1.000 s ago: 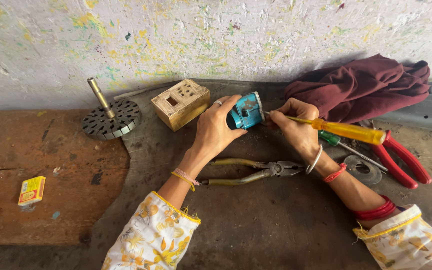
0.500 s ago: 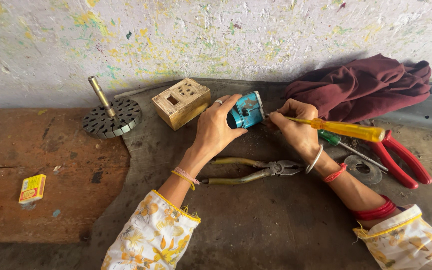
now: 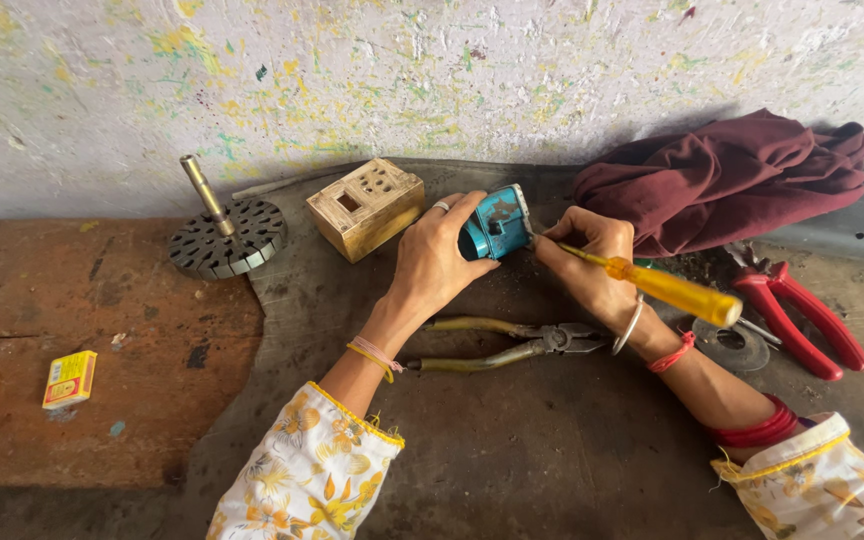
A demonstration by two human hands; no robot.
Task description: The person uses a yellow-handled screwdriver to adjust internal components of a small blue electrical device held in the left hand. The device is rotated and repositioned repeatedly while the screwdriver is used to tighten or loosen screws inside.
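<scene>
Paint-flecked wall backs a dark, worn bench. At centre frame my left hand is clamped round a small blue part, held against the bench. My right hand grips a yellow screwdriver, its tip at the part's right side. Pliers lie just below both hands. A wooden box sits just left, a rotor further left, a maroon cloth at upper right, red cutters at right.
</scene>
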